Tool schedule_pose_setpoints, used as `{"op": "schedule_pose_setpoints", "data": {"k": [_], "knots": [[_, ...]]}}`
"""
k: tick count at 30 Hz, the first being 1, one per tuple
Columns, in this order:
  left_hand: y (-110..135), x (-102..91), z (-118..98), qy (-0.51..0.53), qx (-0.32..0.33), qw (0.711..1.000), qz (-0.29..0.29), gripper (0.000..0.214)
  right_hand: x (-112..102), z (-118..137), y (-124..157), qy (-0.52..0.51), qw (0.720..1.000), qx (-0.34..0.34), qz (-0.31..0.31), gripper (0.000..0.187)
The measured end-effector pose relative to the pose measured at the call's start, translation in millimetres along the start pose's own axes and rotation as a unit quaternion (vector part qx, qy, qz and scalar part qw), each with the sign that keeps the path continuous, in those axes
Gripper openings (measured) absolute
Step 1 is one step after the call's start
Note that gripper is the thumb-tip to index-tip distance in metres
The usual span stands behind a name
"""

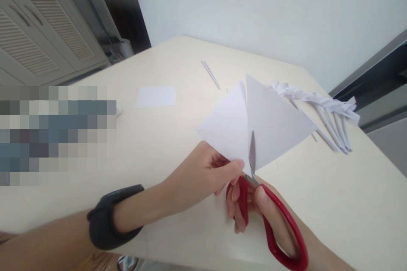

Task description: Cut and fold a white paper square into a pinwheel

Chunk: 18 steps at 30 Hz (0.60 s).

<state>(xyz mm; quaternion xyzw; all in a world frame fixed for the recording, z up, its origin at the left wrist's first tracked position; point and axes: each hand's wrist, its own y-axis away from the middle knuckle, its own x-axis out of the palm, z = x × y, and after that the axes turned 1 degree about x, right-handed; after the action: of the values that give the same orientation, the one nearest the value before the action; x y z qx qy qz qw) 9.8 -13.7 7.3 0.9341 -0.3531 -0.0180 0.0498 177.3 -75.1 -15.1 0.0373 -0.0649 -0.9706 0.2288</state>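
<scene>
Cutting paper (267, 118), it seems, I pinch it with my left hand (205, 173), my right hand (269, 209) gripping scissors (253, 181), next snip likely needing aim toward twelve o'clock.

Scissors (252, 180): one blade hidden behind the paper (276, 118); right hand (254, 206): partly masked by the handles (244, 201), forearm (318, 250) cut off below the grip; pixelated patch (63, 135) left of the grip: contents unidentifiable; cabinet (47, 29), farther up-left of the grip: truncated by the picture's edge.
</scene>
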Motion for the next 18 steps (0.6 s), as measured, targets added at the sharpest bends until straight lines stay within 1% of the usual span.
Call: {"op": "schedule_pose_setpoints", "data": {"k": [2,4,8,14,18], "knots": [[0.8,0.8,0.2,0.01,-0.007,1.0,0.009,0.036,0.3,0.0,-0.8,-0.006,1.0,-0.001,-0.005,0.05],[1.4,1.8,0.0,0.017,-0.012,1.0,0.006,0.036,1.0,-0.3,-1.9,-0.013,1.0,-0.008,-0.001,0.05],[1.1,2.9,-0.3,0.026,-0.003,1.0,0.008,0.039,1.4,-1.6,-2.7,-0.009,1.0,-0.012,-0.001,0.05],[0.5,2.0,-2.3,0.01,0.002,1.0,-0.001,0.04,0.0,-3.9,-1.2,0.003,1.0,-0.011,0.0,0.044],[1.6,1.6,-4.1,-0.008,-0.01,1.0,0.016,0.039,0.3,-4.0,-1.2,-0.01,1.0,-0.007,0.002,0.043]]}}
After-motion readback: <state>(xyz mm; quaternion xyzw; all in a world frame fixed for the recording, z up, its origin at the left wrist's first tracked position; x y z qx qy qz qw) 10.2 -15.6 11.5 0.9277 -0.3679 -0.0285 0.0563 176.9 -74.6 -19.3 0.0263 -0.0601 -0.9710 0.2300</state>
